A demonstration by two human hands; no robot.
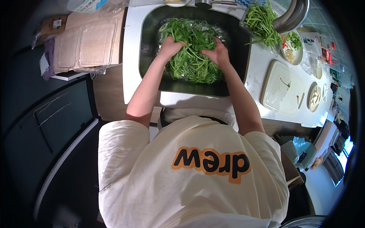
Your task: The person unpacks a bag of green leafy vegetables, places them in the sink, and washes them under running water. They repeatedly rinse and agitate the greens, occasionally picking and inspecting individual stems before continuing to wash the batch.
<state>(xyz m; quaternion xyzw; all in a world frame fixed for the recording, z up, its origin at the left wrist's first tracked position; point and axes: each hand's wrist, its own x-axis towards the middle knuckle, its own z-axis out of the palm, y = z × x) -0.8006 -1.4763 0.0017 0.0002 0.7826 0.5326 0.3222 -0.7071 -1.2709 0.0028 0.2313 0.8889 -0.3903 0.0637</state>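
Observation:
A large heap of wet leafy greens (194, 57) with long stems lies in the dark kitchen sink (149, 45). Shiny water or clear material shows around its edges; I cannot tell which. My left hand (172, 49) grips the heap from the left, thumb over the stems and fingers sunk among the leaves. From the right, my right hand (219, 53) holds the same greens, its thumb pointing inward. Leaves hide parts of the fingers on both hands.
A curved metal faucet (293, 17) hangs beyond the sink's right corner, near cut green stems (261, 22) in plastic. Rightward are a plate of chopped ingredients (299, 54), a white cutting board (281, 91) with a knife and a bowl of pale pieces (315, 98). Clear plastic trays (95, 42) lie left.

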